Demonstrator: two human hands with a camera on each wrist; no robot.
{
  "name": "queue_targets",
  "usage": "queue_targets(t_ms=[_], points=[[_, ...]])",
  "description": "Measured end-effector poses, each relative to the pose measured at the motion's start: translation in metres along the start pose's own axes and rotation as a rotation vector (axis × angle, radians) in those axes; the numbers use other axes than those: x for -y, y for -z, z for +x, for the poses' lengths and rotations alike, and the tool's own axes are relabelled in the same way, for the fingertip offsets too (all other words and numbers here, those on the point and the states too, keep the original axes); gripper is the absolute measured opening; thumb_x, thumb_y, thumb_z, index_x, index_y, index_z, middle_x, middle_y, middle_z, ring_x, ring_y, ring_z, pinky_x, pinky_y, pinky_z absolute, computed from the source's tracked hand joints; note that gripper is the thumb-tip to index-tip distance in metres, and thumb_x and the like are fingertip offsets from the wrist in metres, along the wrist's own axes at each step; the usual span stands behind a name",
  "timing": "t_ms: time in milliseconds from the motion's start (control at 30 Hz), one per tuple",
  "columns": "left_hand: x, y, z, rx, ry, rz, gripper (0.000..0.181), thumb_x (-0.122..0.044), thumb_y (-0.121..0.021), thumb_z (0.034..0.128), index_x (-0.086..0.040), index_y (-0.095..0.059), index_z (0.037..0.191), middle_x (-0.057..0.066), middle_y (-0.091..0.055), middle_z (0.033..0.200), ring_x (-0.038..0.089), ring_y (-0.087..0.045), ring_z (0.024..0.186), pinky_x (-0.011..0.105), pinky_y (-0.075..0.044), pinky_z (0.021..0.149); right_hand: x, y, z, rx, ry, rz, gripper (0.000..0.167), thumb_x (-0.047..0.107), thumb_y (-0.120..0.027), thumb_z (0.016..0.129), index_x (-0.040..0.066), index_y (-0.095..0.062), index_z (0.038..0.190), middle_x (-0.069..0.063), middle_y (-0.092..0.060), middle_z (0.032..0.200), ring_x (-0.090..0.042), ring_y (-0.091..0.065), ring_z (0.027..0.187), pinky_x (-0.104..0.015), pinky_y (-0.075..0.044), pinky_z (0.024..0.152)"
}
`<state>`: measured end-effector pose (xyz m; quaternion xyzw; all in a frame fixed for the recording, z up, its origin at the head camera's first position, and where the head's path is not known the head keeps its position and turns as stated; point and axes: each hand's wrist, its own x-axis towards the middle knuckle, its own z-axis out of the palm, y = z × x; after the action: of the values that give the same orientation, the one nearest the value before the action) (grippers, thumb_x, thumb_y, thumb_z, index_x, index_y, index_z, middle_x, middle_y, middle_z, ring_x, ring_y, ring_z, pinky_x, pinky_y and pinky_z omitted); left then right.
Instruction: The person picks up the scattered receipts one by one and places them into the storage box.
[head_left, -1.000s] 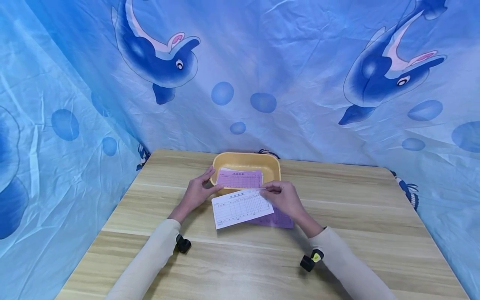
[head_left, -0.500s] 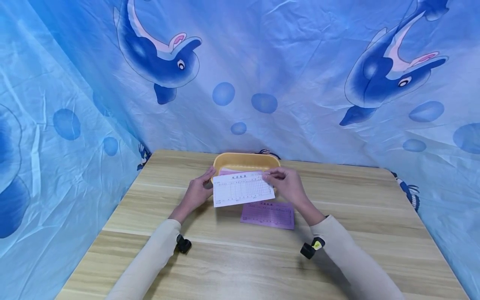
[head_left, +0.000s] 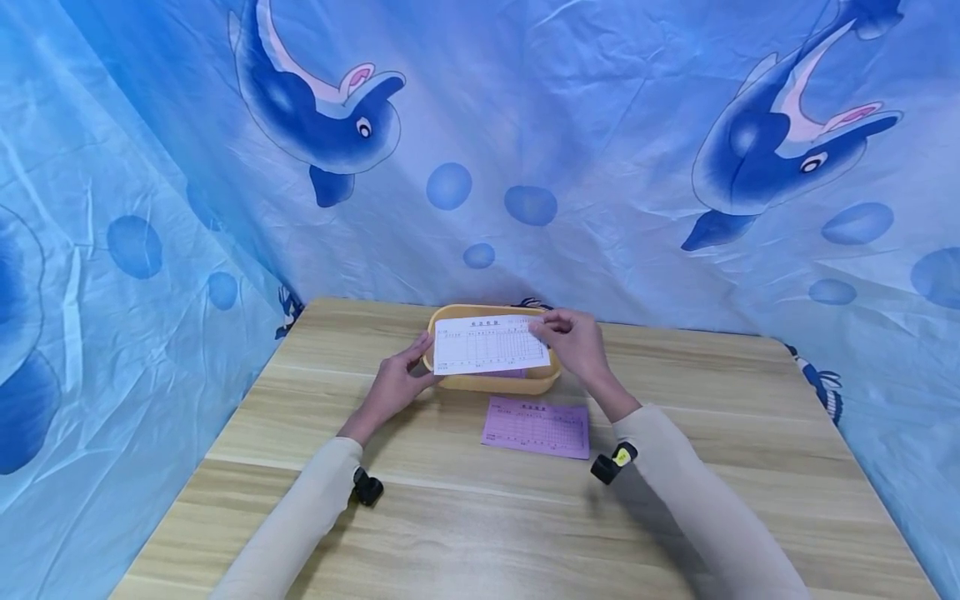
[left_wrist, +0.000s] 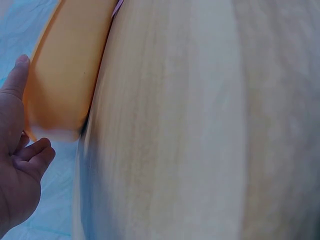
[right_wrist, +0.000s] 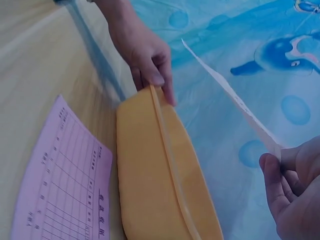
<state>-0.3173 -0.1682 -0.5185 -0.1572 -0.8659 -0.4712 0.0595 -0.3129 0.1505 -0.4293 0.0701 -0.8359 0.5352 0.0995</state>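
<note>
My right hand [head_left: 577, 343] pinches a white printed receipt slip [head_left: 487, 348] by its right end, above a yellow plastic tray [head_left: 536, 386]. The right wrist view shows that slip [right_wrist: 232, 95] nearly edge-on, raised clear of the tray [right_wrist: 142, 170] between thumb and fingers. My left hand [head_left: 396, 385] holds the tray's left end, its thumb on the rim; the left wrist view shows the hand [left_wrist: 20, 165] against that end. Inside the tray, a strip of a purple slip [head_left: 510, 373] shows; the white slip hides the rest.
A purple printed slip [head_left: 536, 427] lies on the wooden table [head_left: 450, 517] in front of the tray. Behind the table hangs a blue dolphin-print cloth [head_left: 600, 250], close to the tray's back.
My right hand has lifted the white slip away from the purple slip on the table and carried it forward over the tray. The left hand stays at the tray's end.
</note>
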Motion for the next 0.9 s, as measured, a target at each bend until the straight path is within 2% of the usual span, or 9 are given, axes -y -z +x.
queue_targets(t_ms=[200, 433, 533, 700, 900], points=[[0.001, 0.000, 0.000, 0.016, 0.020, -0.033, 0.084, -0.043, -0.080, 0.0874, -0.003, -0.044, 0.151, 0.014, -0.033, 0.163, 0.026, -0.035, 0.149, 0.034, -0.043, 0.114, -0.006, -0.006, 0.018, -0.032, -0.054, -0.005, 0.023, 0.024, -0.079, 0.092, 0.005, -0.078, 0.104, -0.012, -0.077, 0.093, -0.018, -0.072, 0.075, -0.036, -0.064, 0.071], [0.001, 0.001, -0.001, 0.020, 0.028, -0.024, 0.085, -0.045, -0.080, 0.0874, -0.002, -0.044, 0.152, 0.012, -0.033, 0.164, 0.025, -0.036, 0.149, 0.034, -0.042, 0.116, -0.015, -0.015, 0.033, -0.060, -0.107, 0.053, 0.022, 0.020, -0.080, 0.091, 0.002, -0.078, 0.104, -0.016, -0.077, 0.094, -0.017, -0.071, 0.070, -0.052, -0.064, 0.080], [0.001, 0.001, 0.000, 0.023, 0.025, -0.019, 0.086, -0.047, -0.079, 0.0876, -0.003, -0.043, 0.152, 0.010, -0.032, 0.164, 0.026, -0.035, 0.149, 0.035, -0.043, 0.116, -0.019, -0.021, 0.037, -0.067, -0.122, 0.057, 0.021, 0.018, -0.080, 0.091, 0.001, -0.078, 0.104, -0.017, -0.077, 0.094, -0.018, -0.072, 0.071, -0.048, -0.065, 0.079], [0.000, 0.001, -0.001, 0.027, 0.024, -0.020, 0.085, -0.046, -0.079, 0.0879, -0.004, -0.043, 0.152, 0.009, -0.032, 0.164, 0.027, -0.035, 0.149, 0.038, -0.044, 0.115, -0.025, -0.030, 0.037, -0.079, -0.113, -0.034, 0.020, 0.018, -0.079, 0.091, 0.001, -0.079, 0.101, -0.016, -0.078, 0.095, -0.024, -0.074, 0.083, -0.030, -0.062, 0.072], [0.000, 0.001, -0.002, 0.026, 0.022, -0.020, 0.085, -0.044, -0.079, 0.0886, -0.002, -0.043, 0.152, 0.011, -0.032, 0.164, 0.028, -0.036, 0.149, 0.040, -0.045, 0.114, -0.027, -0.040, 0.035, -0.060, -0.053, -0.101, 0.018, 0.015, -0.079, 0.090, -0.001, -0.078, 0.099, -0.018, -0.077, 0.096, -0.031, -0.075, 0.092, -0.039, -0.064, 0.078]])
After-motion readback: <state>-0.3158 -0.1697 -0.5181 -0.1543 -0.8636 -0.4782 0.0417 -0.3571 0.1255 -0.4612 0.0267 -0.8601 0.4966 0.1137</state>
